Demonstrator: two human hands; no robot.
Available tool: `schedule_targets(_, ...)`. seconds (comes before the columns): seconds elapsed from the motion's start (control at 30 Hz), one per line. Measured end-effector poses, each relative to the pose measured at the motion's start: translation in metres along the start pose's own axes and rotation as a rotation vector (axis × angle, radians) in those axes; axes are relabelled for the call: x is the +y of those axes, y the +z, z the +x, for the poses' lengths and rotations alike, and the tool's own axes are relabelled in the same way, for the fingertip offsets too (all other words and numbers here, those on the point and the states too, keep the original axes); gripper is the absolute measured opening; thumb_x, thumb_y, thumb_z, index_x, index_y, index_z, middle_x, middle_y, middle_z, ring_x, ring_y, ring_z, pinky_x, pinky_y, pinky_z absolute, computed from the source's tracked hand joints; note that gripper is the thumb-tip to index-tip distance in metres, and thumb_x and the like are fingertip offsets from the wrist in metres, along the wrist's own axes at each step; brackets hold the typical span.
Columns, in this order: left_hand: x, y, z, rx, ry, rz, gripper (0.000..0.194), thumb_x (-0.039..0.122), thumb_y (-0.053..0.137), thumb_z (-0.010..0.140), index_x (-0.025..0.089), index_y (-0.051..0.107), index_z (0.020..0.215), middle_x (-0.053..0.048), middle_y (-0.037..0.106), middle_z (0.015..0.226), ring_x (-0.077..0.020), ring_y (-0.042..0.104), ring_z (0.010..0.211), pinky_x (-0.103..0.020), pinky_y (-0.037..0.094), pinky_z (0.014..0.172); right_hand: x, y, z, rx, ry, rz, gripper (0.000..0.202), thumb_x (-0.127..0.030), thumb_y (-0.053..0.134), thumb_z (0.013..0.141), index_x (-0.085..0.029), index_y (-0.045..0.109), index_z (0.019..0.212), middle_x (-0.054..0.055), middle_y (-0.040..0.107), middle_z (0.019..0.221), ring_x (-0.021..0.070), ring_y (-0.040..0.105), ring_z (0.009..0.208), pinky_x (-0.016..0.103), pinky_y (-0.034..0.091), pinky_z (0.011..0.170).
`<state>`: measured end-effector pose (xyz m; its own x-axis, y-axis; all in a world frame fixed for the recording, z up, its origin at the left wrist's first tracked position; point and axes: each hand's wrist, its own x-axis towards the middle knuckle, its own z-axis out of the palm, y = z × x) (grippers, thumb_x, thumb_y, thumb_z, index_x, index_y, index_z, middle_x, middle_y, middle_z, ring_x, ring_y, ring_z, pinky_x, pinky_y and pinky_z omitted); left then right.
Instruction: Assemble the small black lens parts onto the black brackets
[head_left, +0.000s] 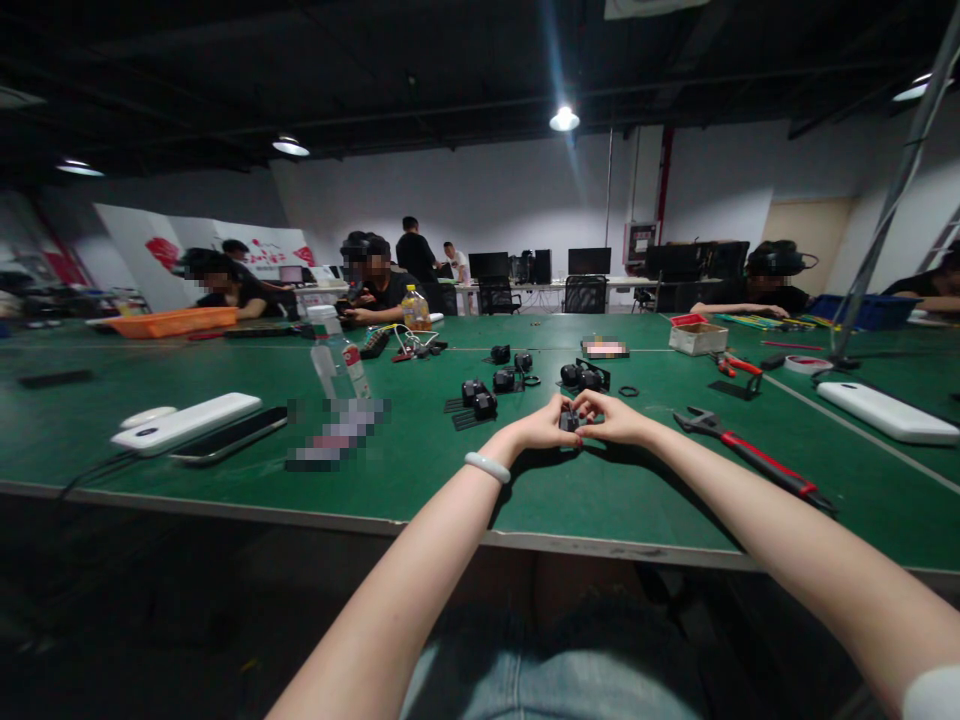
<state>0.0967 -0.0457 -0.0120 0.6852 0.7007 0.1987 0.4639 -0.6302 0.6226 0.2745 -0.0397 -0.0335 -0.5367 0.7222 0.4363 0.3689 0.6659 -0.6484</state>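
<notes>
Both of my hands meet over the green table [442,475], holding one small black plastic part [570,421] between them. My left hand [541,425] has its fingers closed on the part's left side, and a pale bangle circles that wrist. From the right, my right hand [611,416] pinches the same part with thumb and fingers. The part's exact kind is too small to make out. Just beyond my hands lies a cluster of similar black parts [585,376], with more black parts [478,398] to the left. A black ring [628,391] rests to the right.
An adjustable wrench [757,460] with red-black handle lies right, near red-handled pliers [739,368] and a small box [697,338]. Leftward are a clear bottle [334,360], a white power bank [191,422] and a phone [232,436]. A metal pole [885,220] rises at right. Other people sit across the table.
</notes>
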Motion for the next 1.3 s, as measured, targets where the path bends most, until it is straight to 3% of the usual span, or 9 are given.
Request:
schedule_targets(0.53,0.012,0.000,-0.004,-0.005,-0.105,-0.022,0.052,0.031,0.058,0.054,0.014,0.033,0.097,-0.003,0.046,0.088,-0.0147,0.047,0.079,-0.026,0.039,0.068,-0.009,-0.002,-0.002,-0.021,0.014,0.006,0.033,-0.027,0.056,0.059,-0.016,0.046,0.089,0.001,0.050,0.076,0.0108,0.045,0.067,0.024,0.037,0.061)
schedule_targets(0.9,0.007,-0.002,-0.001,-0.014,-0.048,0.001,0.053,0.031,0.059,0.055,0.014,0.033,0.097,-0.004,0.044,0.091,-0.0150,0.044,0.083,-0.027,0.037,0.072,-0.008,-0.003,-0.001,-0.033,0.019,0.027,0.034,-0.030,0.055,0.061,-0.014,0.048,0.090,0.003,0.053,0.077,0.0115,0.048,0.067,0.025,0.038,0.062)
schedule_targets(1.3,0.006,-0.001,-0.001,-0.012,-0.047,0.014,0.052,0.033,0.058,0.054,0.015,0.034,0.096,-0.001,0.043,0.086,-0.0119,0.045,0.075,-0.024,0.038,0.066,-0.004,-0.003,0.001,-0.033,0.030,-0.075,0.032,-0.035,0.049,0.067,-0.014,0.052,0.091,0.004,0.055,0.080,0.0127,0.047,0.069,0.026,0.037,0.063)
